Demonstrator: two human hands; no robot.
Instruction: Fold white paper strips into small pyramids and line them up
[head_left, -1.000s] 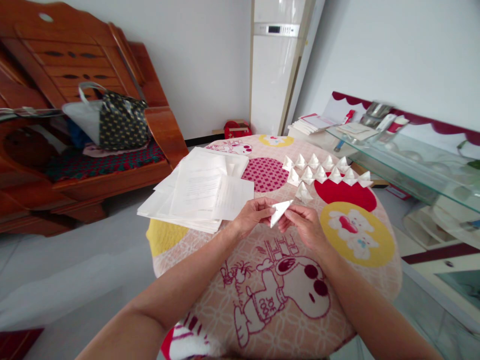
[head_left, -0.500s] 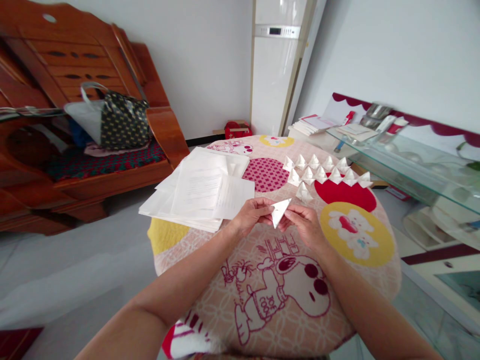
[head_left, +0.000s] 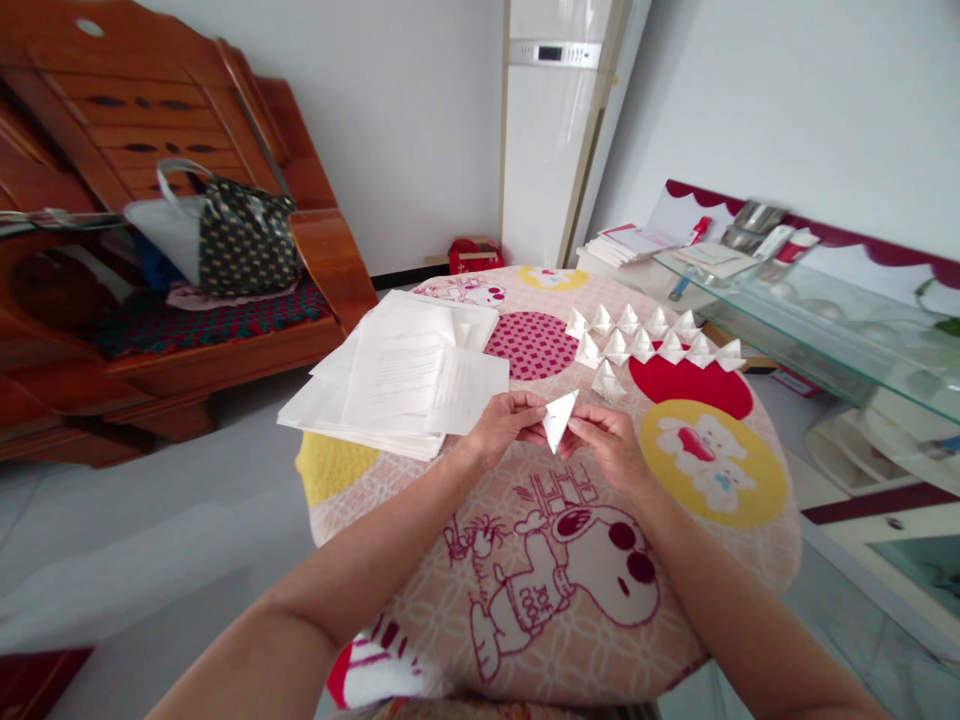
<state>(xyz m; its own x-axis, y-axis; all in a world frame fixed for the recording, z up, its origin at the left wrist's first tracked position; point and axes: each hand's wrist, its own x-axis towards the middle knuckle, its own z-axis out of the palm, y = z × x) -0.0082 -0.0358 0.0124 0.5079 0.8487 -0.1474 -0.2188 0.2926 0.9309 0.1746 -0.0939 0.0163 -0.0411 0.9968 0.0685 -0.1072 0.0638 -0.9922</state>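
Observation:
Between my two hands is a small folded paper triangle (head_left: pixel 559 420), white, one corner pointing down. My left hand (head_left: pixel 508 424) pinches its left side between thumb and fingers. On its right side, my right hand (head_left: pixel 604 434) grips it the same way, thumb in front. The hands are raised over the patterned tablecloth (head_left: pixel 420 570). Just beyond them stands a single folded paper boat (head_left: pixel 608 381). Behind it, several more paper boats (head_left: pixel 643 346) are lined up in two rows. Left of my hands lies a stack of paper sheets (head_left: pixel 397 380), some with printed text.
A glass shelf (head_left: pixel 847 325) with containers borders the table on the right. More papers (head_left: pixel 626 243) lie at the back right. A wooden bench (head_left: pixel 225 365) on the left holds a dotted bag (head_left: pixel 244 240). Behind the table stands a tall white cabinet-like appliance (head_left: pixel 547 150).
The paper triangle has tilted slightly and shifted a little to the left in my fingers. Both hands keep hold of it. The boats and the paper stack stay where they were.

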